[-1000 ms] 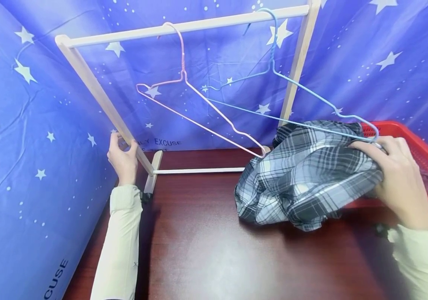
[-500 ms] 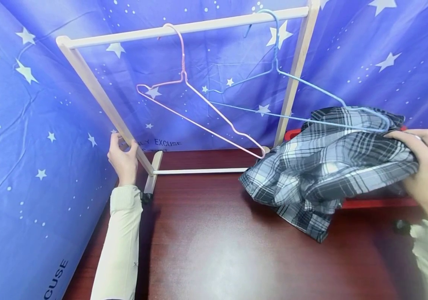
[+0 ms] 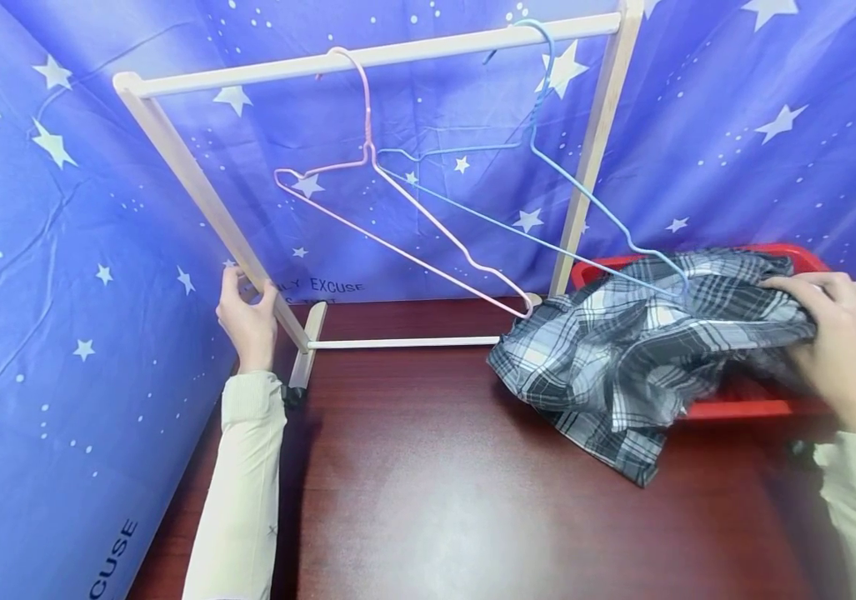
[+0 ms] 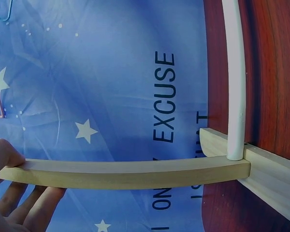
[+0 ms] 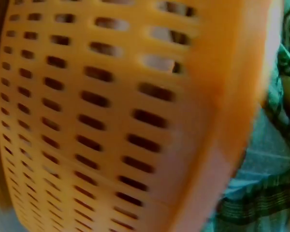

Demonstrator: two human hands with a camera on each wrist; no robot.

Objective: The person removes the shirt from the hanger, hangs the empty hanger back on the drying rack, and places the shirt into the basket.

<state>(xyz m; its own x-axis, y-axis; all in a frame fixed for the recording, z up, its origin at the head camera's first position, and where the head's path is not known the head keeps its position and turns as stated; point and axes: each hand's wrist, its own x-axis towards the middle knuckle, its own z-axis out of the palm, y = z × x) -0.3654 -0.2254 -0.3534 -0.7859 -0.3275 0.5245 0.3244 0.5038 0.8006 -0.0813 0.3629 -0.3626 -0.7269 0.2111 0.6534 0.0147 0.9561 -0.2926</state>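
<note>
My left hand grips the left post of a wooden clothes rack, thumb on one side and fingers on the other. In the head view, my right hand pinches a bunched grey and black plaid shirt by its right end, over the red basket. A blue wire hanger hangs turned on the rack's top bar, its right end overlapping the shirt. Left of it, a bare pink hanger hangs from the same bar. The right wrist view shows plaid cloth past the basket rim, the hand mostly out of frame.
The red slotted basket stands at the right, partly hidden under the shirt. A white lower bar joins the rack's feet just above the dark red table. Blue star-printed curtain encloses the back and left side.
My right hand has moved right, carrying the shirt's end with it. The blue hanger first shifted right, then swung back left. My left hand keeps its place on the post.
</note>
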